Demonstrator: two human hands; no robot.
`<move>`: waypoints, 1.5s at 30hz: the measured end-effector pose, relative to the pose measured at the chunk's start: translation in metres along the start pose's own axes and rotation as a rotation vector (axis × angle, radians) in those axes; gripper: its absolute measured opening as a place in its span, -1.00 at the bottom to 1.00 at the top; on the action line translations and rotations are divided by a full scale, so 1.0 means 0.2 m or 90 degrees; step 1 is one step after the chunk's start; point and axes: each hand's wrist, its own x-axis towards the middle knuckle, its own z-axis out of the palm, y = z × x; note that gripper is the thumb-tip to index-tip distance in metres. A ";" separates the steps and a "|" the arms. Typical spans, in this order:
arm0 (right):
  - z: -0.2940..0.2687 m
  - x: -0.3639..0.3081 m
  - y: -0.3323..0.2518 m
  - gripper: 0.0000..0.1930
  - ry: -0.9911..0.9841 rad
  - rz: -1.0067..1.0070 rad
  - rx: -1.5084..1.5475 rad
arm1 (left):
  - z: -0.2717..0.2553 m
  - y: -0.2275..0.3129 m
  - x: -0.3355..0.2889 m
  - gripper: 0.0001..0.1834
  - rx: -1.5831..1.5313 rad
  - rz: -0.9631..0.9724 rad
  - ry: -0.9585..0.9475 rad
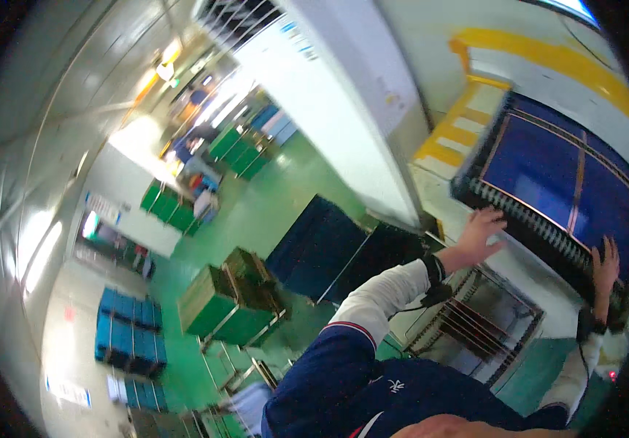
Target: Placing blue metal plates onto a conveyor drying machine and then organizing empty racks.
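Observation:
At the upper right, a black rack with comb-like slots along its near side frames flat, shiny dark blue panels divided by copper-coloured strips. My left hand is beside the rack's near left corner, fingers spread and nothing in them; whether the fingertips touch the rack, I cannot tell. Further right, my right hand has its fingers stretched out over the rack's near edge, by the blue panel. Dark bands with thin cords circle both wrists.
White machine housing with a yellow-striped block borders the rack. Below my hands stands a low slotted frame with brown bars. To my left are dark panels, a green crate stack on a trolley, and blue crates along the wall.

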 end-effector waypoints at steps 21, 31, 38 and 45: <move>-0.03 -0.52 -0.77 -0.78 -0.062 -0.262 0.505 | -0.08 0.00 -1.81 -0.15 -0.190 -0.612 -0.398; 0.23 -1.24 -0.86 -0.64 -0.448 -0.243 0.427 | -0.01 0.04 -1.88 -0.27 -0.102 -0.616 -0.355; 0.17 -1.27 -0.87 -0.62 -0.468 -0.190 0.429 | 0.02 0.04 -1.92 -0.31 -0.125 -0.630 -0.347; 0.10 -1.28 -0.94 -0.69 -0.409 -0.262 0.469 | -0.01 0.10 -1.90 -0.31 -0.136 -0.667 -0.340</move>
